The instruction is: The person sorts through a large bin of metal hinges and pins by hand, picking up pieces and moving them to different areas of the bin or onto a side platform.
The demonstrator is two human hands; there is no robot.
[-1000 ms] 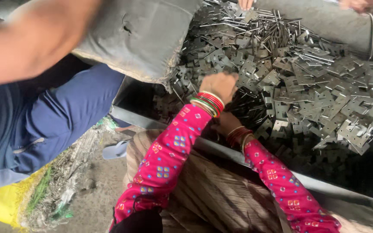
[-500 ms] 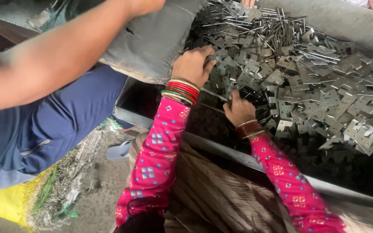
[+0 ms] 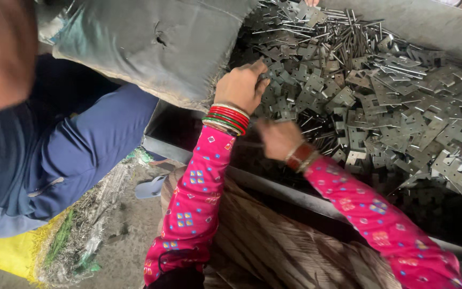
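A big heap of small flat grey metal plates (image 3: 380, 101) and thin rods fills a metal bin (image 3: 274, 184). My left hand (image 3: 240, 85), with red and green bangles at the wrist, is curled at the near left edge of the heap, right beside the mouth of a grey sack (image 3: 156, 43). Its fingers close on a few plates. My right hand (image 3: 276, 136) is lower, over the dark near corner of the bin. It is blurred, and I cannot tell what is in it. Both arms wear pink patterned sleeves.
Another person in blue clothes (image 3: 76, 150) stands at the left, with a bare arm (image 3: 1, 53) over the sack. Other fingers (image 3: 311, 2) show at the top edge. Yellow sacking and plastic scraps (image 3: 54, 246) lie on the floor. Brown striped cloth (image 3: 274, 251) covers my lap.
My left hand has slid down from the sack's edge to the heap's near left edge. My right hand has drawn back from the plates toward the bin's near corner.
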